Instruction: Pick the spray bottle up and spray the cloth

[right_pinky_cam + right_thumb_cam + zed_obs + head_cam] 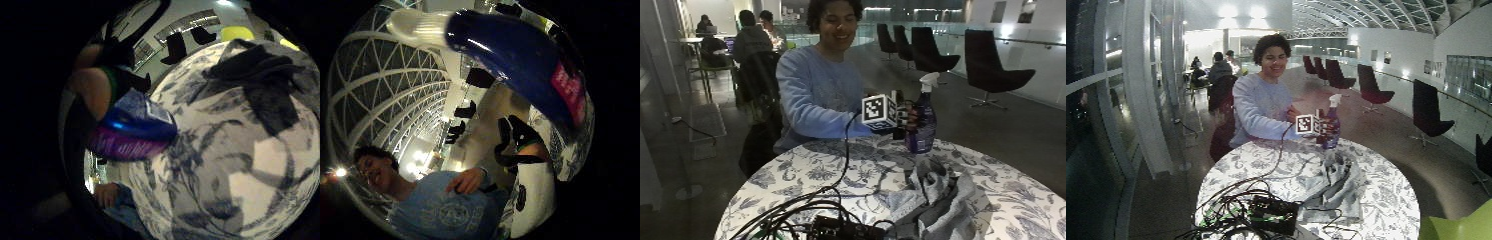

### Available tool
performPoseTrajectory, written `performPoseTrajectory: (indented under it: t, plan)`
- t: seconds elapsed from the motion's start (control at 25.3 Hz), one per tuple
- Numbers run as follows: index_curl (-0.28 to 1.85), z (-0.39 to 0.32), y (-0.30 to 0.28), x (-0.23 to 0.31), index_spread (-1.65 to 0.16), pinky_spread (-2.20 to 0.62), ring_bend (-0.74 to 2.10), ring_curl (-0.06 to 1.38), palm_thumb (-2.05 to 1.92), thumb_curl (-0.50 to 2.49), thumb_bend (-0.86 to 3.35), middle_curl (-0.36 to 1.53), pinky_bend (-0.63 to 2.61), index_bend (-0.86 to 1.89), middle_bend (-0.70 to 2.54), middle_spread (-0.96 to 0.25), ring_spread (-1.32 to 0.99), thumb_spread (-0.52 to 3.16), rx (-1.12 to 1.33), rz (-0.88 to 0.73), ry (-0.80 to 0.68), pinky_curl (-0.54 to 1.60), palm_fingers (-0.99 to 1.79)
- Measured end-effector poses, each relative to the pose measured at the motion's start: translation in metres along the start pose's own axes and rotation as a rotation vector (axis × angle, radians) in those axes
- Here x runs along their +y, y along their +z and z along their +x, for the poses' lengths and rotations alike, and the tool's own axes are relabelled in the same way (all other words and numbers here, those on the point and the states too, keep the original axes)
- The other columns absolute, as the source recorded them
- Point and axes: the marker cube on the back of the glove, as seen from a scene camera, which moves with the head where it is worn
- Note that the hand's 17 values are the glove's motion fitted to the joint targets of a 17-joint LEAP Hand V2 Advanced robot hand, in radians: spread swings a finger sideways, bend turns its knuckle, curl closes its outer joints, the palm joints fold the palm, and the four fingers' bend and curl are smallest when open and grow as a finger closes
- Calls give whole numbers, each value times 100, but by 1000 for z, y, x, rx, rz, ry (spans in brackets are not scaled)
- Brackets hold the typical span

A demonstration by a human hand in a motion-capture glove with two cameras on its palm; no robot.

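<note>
While my right hand [905, 119] curls round the upright spray bottle [922, 117], lifted above the table [820, 172] beyond the crumpled cloth [943, 202], I judge it light, rigid and slick, best held at the neck under the trigger.

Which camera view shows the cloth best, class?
The outside view: the grey cloth lies crumpled on the table, below the bottle held by the right hand. The wide outside view shows it smaller. The little finger side palm view shows it as a dark heap. The thumb side view misses it.
</note>
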Motion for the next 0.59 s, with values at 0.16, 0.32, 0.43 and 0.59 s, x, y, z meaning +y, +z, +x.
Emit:
performPoseTrajectory:
  t: [0.16,0.32,0.43,0.59]
  plan:
    - [9,1,-49,31,-36,19,57,34,85,49,-5,41,47,8,33,-6,-2,91,157,-5,-18,37,59]
    - [12,12,-104,77,-36,19,53,33,82,47,-4,41,42,13,34,-6,0,92,382,-1,-2,35,59]
    - [15,32,-155,117,-36,20,50,32,79,46,-4,41,39,14,35,-5,0,94,572,6,25,34,61]
    - [17,55,-207,174,-36,20,47,31,78,44,-3,41,36,15,34,-5,1,96,786,23,104,33,64]
